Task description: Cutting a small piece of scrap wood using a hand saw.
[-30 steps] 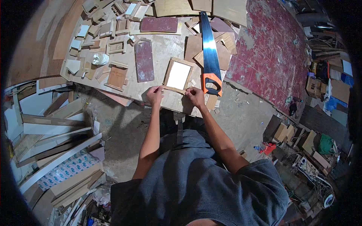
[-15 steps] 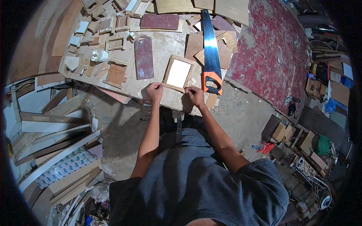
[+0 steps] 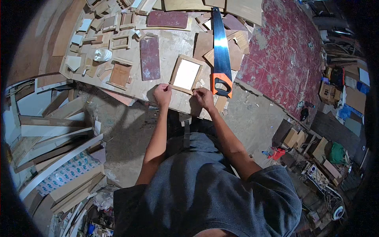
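Note:
A small wooden frame (image 3: 177, 72) with a white panel (image 3: 186, 75) inside it lies flat near the front edge of the workbench. Along its near side runs a thin wooden strip (image 3: 182, 89). My left hand (image 3: 162, 94) is closed, pinching the strip's left end between thumb and fingers. At the right end my right hand (image 3: 203, 98) is closed on the strip in the same way. Just right of the frame a handsaw (image 3: 222, 51) with an orange and black handle lies lengthwise, its handle toward me.
The workbench (image 3: 167, 51) carries dark red boards (image 3: 150, 59), several small wooden frames (image 3: 120, 41) at the left, a white spiral bulb (image 3: 102, 55) and thin plywood pieces (image 3: 203, 45). Stacked offcuts (image 3: 55, 130) fill the floor at left; cluttered parts (image 3: 316, 170) lie at right.
The view has shifted slightly. Both hands stay at the ends of the strip, which now sits against the near side of the frame with little visible movement.

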Action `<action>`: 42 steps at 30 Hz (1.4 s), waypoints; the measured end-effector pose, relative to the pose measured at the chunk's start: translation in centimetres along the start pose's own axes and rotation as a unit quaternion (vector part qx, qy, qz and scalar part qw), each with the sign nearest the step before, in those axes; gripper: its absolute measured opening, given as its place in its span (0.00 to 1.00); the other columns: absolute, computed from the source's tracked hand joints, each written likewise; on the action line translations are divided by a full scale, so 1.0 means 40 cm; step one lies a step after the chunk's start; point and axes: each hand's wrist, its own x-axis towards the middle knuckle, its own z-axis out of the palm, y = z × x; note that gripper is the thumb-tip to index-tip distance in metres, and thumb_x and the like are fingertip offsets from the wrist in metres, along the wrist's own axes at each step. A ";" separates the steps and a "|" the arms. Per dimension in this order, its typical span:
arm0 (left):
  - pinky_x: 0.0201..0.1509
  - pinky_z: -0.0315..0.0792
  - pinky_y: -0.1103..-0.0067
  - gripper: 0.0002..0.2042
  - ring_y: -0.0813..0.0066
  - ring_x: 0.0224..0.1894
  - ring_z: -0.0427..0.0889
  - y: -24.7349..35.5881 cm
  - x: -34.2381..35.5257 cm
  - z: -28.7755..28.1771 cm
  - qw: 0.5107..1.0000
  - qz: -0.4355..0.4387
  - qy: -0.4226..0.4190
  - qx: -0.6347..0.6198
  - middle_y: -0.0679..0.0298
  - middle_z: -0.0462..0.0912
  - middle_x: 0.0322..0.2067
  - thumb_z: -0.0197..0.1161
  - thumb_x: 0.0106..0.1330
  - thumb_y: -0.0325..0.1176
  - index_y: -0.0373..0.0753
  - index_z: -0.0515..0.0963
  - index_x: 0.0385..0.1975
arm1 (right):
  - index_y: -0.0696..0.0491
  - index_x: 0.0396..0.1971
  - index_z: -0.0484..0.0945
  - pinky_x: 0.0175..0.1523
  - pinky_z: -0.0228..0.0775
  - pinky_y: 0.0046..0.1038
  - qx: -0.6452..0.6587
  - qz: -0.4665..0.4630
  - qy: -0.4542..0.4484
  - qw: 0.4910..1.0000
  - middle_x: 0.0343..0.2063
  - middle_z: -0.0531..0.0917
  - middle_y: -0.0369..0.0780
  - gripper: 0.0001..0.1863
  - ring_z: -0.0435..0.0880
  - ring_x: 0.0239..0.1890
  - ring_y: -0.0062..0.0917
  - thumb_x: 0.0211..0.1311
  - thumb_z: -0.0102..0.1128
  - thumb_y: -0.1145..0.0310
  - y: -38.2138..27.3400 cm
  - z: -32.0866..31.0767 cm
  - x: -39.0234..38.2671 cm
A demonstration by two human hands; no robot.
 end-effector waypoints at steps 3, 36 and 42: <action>0.35 0.77 0.75 0.07 0.69 0.27 0.86 0.003 0.001 0.000 1.000 0.002 -0.009 -0.024 0.58 0.86 0.24 0.73 0.54 0.28 0.34 0.83 0.28 | 0.58 0.37 0.86 0.41 0.77 0.25 -0.011 -0.033 0.004 0.999 0.30 0.87 0.41 0.08 0.87 0.33 0.24 0.61 0.65 0.70 0.010 0.003 0.002; 0.38 0.78 0.74 0.08 0.67 0.31 0.87 0.029 -0.005 -0.008 0.999 -0.011 -0.035 0.016 0.58 0.87 0.28 0.73 0.52 0.30 0.35 0.84 0.29 | 0.56 0.41 0.85 0.43 0.78 0.28 0.102 0.026 0.054 0.993 0.34 0.88 0.43 0.13 0.87 0.35 0.27 0.55 0.71 0.72 -0.006 0.001 -0.040; 0.38 0.79 0.75 0.08 0.68 0.31 0.87 0.044 -0.006 -0.012 0.999 -0.014 -0.041 0.023 0.58 0.87 0.28 0.74 0.51 0.28 0.33 0.83 0.28 | 0.57 0.42 0.85 0.44 0.79 0.28 0.070 0.097 0.017 0.993 0.35 0.87 0.45 0.14 0.87 0.35 0.27 0.54 0.72 0.72 0.014 -0.008 -0.043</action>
